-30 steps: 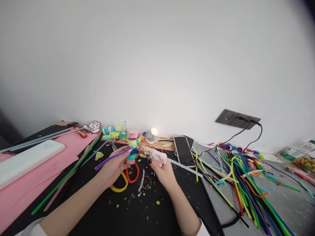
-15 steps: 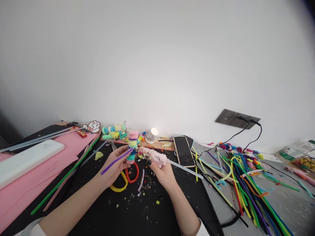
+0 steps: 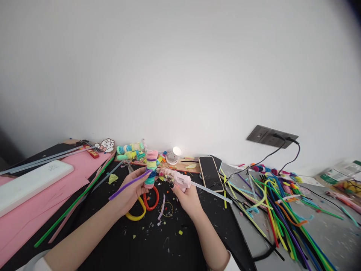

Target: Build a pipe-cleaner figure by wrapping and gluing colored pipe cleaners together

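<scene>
My left hand (image 3: 132,191) is closed around an upright roll of coiled pipe cleaner (image 3: 152,162), banded pink, yellow, blue and teal. A loose purple pipe cleaner (image 3: 128,185) sticks out from the roll across the back of that hand. In my right hand (image 3: 187,199) is a pale pink hot glue gun (image 3: 182,180), its crusted nozzle end pointing left at the roll; whether they touch is hard to tell. A clear glue stick (image 3: 213,193) juts from its rear. Below the roll lie scissors with a yellow handle loop (image 3: 137,215) and a red one (image 3: 152,205).
A paper cup (image 3: 174,155) and a phone (image 3: 210,171) are at the back near the wall. Many loose pipe cleaners (image 3: 282,210) and black cables cover the right side. On the left, a white case (image 3: 36,184) rests on pink sheets (image 3: 56,203). Scraps dot the black mat (image 3: 158,244).
The free end of the purple pipe cleaner has swung a little left and flatter across my left hand. Both hands keep nearly the same place and hold.
</scene>
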Demonstrator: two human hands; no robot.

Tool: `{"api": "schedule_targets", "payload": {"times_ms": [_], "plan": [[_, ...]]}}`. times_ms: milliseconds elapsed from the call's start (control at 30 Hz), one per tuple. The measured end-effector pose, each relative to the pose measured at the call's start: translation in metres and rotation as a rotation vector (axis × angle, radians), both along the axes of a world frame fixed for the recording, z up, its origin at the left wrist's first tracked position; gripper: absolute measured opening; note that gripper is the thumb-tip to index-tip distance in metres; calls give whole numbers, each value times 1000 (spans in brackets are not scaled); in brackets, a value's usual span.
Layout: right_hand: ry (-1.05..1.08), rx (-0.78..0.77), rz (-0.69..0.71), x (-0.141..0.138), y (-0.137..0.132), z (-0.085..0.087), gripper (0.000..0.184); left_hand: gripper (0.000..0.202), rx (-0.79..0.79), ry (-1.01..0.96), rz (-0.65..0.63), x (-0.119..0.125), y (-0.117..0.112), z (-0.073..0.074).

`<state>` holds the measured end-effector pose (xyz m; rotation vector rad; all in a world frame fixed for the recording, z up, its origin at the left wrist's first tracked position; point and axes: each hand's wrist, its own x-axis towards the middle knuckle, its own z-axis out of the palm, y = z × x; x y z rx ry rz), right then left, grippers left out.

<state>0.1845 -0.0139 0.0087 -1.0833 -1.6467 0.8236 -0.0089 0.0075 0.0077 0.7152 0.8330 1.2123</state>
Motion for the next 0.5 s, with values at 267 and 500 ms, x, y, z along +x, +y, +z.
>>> {"api": "schedule_targets", "payload": {"times_ms": [267,500], "plan": [[-139,17,-120,2,4,-6,31,15,-1,10,-44,-3,0,-1],[-552,-21,-418,9,7,-8,13,21,16,41,-20,-2,2,-2]]}}
